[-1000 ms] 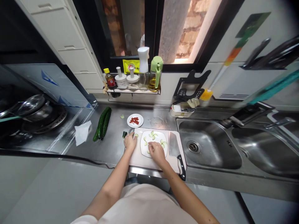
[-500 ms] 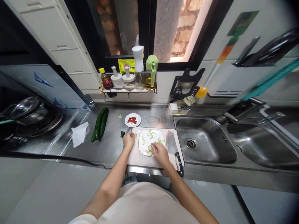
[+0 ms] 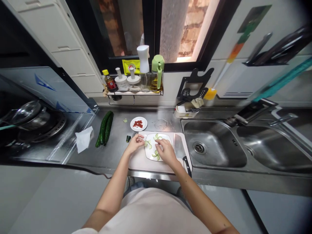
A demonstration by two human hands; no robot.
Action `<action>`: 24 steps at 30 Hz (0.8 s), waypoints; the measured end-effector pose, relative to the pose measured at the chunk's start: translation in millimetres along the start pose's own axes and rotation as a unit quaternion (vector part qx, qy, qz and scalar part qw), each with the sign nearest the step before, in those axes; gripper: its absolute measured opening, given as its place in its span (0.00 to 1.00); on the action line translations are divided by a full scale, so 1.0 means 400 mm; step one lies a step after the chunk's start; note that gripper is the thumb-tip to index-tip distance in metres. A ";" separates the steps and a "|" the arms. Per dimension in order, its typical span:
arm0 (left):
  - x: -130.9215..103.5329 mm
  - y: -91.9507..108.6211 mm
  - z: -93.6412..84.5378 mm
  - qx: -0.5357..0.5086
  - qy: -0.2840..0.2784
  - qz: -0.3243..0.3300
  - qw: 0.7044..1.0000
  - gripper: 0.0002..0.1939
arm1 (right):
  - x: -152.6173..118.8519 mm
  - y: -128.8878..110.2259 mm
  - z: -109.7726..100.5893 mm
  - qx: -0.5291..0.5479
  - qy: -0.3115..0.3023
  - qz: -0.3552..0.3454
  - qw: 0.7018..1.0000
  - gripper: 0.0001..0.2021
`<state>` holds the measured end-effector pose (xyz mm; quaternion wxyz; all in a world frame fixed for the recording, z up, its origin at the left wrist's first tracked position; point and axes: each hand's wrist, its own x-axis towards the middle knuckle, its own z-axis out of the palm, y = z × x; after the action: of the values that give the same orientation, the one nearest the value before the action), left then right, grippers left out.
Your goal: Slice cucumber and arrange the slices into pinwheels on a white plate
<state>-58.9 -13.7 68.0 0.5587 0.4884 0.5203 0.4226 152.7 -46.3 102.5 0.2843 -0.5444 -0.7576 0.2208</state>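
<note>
Just above plate (image 3: 149, 154), right hand (image 3: 166, 151), cucumber slices (image 3: 156, 155)

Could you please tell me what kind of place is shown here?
Most likely a kitchen: there is a metal double sink, a pot at the far left, and a cutting board under a square plate.

Kitchen with a grey steel worktop (image 3: 117, 156) beneath a black-framed window (image 3: 152, 32).
On view are a double-basin stainless-steel sink (image 3: 219, 149), a silver lidded pot (image 3: 40, 120), a narrow shelf (image 3: 136, 93) of white-lidded seasoning jars (image 3: 122, 83) and a squarish white plate (image 3: 149, 154) of green-edged slices (image 3: 156, 156).
</note>
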 end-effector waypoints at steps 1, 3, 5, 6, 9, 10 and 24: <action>-0.007 0.015 0.005 0.000 -0.024 0.005 1.000 0.20 | 0.007 -0.007 -0.006 -0.002 -0.010 -0.013 1.000 0.15; -0.018 0.044 0.017 0.007 -0.065 0.008 0.998 0.21 | 0.017 -0.020 -0.012 -0.004 -0.039 -0.033 0.999 0.15; -0.027 0.066 0.030 0.000 -0.097 0.009 0.995 0.22 | 0.023 -0.028 -0.012 0.004 -0.060 -0.047 0.997 0.15; -0.031 0.075 0.035 -0.006 -0.110 0.008 0.994 0.23 | 0.024 -0.029 -0.011 0.011 -0.066 -0.052 0.996 0.15; -0.039 0.087 0.049 -0.030 -0.130 0.001 0.991 0.23 | 0.023 -0.029 -0.006 0.038 -0.070 -0.061 0.995 0.12; -0.041 0.088 0.053 -0.038 -0.134 -0.003 0.990 0.24 | 0.022 -0.028 -0.005 0.046 -0.070 -0.062 0.995 0.11; -0.039 0.060 0.082 -0.072 -0.058 -0.050 0.994 0.21 | 0.037 -0.019 0.002 0.239 0.007 0.054 0.970 0.08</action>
<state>-26.8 -28.4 93.8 0.6420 0.4443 0.4790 0.4012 143.4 -34.7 109.6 0.3992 -0.5024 -0.6506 0.4062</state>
